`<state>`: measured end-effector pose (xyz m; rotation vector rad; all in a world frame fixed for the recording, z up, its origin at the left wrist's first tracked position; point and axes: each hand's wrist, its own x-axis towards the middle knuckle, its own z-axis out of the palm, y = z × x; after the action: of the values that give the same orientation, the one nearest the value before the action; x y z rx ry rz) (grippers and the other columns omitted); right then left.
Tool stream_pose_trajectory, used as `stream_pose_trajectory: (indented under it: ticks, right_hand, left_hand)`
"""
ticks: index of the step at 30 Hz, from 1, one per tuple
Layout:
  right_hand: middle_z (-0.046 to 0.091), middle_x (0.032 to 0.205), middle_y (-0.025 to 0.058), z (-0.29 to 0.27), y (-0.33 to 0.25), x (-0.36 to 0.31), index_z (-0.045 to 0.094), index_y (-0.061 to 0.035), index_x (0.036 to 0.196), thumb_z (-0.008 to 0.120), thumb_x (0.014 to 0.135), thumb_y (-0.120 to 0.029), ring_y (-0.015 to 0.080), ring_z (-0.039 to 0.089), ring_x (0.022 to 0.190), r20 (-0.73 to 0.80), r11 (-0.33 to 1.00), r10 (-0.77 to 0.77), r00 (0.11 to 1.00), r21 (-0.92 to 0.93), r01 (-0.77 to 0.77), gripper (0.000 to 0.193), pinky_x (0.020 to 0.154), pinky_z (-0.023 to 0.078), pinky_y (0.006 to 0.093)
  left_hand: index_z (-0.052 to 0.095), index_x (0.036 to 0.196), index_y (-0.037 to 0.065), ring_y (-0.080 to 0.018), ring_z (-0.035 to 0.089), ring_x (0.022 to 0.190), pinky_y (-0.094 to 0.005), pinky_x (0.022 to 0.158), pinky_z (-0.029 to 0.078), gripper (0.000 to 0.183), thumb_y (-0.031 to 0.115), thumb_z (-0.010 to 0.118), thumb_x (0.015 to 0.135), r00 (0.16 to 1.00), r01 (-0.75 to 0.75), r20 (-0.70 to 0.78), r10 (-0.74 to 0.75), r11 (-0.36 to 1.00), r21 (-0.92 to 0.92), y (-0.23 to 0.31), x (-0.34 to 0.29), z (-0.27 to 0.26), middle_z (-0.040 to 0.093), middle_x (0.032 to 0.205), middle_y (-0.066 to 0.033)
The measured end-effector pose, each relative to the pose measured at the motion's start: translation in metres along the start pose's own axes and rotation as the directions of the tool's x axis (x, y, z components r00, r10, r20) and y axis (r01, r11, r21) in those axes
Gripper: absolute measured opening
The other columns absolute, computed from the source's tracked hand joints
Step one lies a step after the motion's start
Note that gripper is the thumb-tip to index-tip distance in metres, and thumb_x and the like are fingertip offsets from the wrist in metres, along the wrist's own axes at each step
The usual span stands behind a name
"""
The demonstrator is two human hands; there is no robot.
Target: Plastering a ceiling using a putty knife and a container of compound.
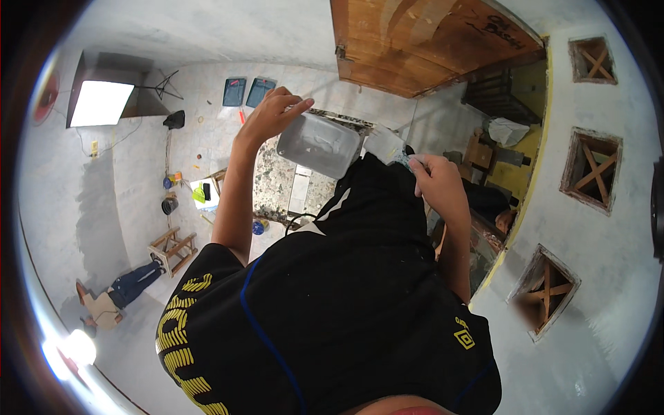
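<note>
My left hand (pixel 275 114) is closed on the upper left rim of a grey, translucent plastic tub (pixel 294 142), its fingertips reaching over the edge. Some pale grey, wet-looking material (pixel 330 146) lies inside the tub. To the right of it, my right hand (pixel 437 181) grips the bluish handle of a putty knife (pixel 382 143). Its broad, pale, flat blade points up and left, close to the tub's right end. Both hands are in front of my body, above a speckled surface (pixel 273 183) that shows below the tub.
Two dark blue-green trays (pixel 234 92) lie on the floor ahead. A wooden door (pixel 429 48) stands at the upper right. Leftward are a wooden stool (pixel 173 250), a black bucket (pixel 169 205) and another person (pixel 114 297) by the wall. Wall openings (pixel 592 169) with crossed slats are on the right.
</note>
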<state>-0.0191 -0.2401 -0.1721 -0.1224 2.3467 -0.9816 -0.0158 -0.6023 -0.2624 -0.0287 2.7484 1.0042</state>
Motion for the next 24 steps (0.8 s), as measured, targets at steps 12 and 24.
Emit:
stream_pose_trajectory:
  ticks: [12, 24]
  right_hand:
    - [0.07, 0.079, 0.0097, -0.012, 0.106, -0.056, 0.07, 0.0046, 0.104, 0.066, 0.096, -0.026, 0.0114, 0.061, 0.072, -0.562, 0.839, 0.258, 0.786, 0.534, 0.106, 0.032, 0.067, 0.048, 0.0304]
    - [0.052, 0.063, 0.0014, 0.047, 0.166, -0.153, 0.051, -0.0062, 0.103, 0.047, 0.106, -0.026, 0.0084, 0.045, 0.048, -0.566, 0.331, 0.756, 0.328, 0.764, 0.553, 0.021, 0.043, 0.035, 0.0242]
  left_hand:
    - [0.065, 0.123, 0.006, -0.0085, 0.052, 0.086, -0.0236, 0.073, 0.044, 0.031, 0.021, 0.065, 0.096, 0.944, -0.135, 0.218, 0.247, 0.894, -0.428, 0.183, 0.034, 0.011, 0.059, 0.099, 0.001]
    - [0.053, 0.139, 0.002, -0.0159, 0.058, 0.109, -0.0303, 0.094, 0.046, 0.058, 0.043, 0.061, 0.098, 0.278, -0.192, 0.802, 0.529, 0.848, -0.493, 0.361, 0.009, 0.241, 0.062, 0.118, -0.0081]
